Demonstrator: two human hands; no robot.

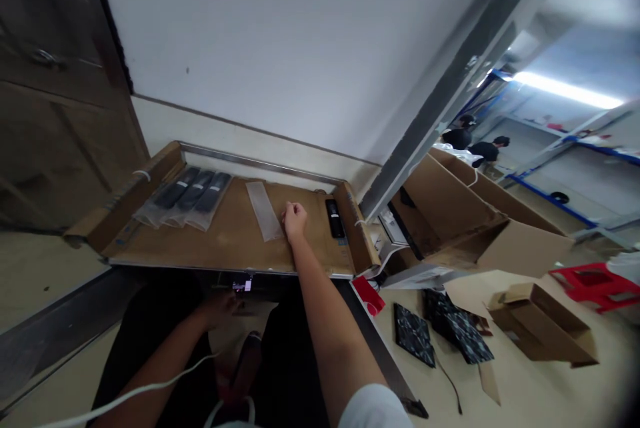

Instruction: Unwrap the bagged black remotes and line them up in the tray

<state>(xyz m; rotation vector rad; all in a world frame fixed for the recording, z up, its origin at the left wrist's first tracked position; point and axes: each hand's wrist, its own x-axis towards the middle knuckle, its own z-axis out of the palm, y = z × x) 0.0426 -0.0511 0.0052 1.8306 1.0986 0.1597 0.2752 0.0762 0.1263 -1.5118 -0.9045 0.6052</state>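
I'm resting my closed right hand [295, 221] on the cardboard-covered surface [225, 248], just right of a clear sleeve [263, 211] lying near-to-far. My left hand [217, 310] is sitting farther off, below the near edge, open or closed I cannot tell.

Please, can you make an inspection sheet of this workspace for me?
Surface: cardboard-covered bench.
Job's things: three bagged black remotes; one unbagged black remote; clear bag.
Clutter: black patterned panels and red card, off the bench.
Hands: right hand closed, on the bench, beside the clear bag; left hand below the bench edge, near a small lit screen.
Cables: white cable across the left forearm; black cable by the panels.
Surroundings: cardboard boxes, red crate, two distant people.
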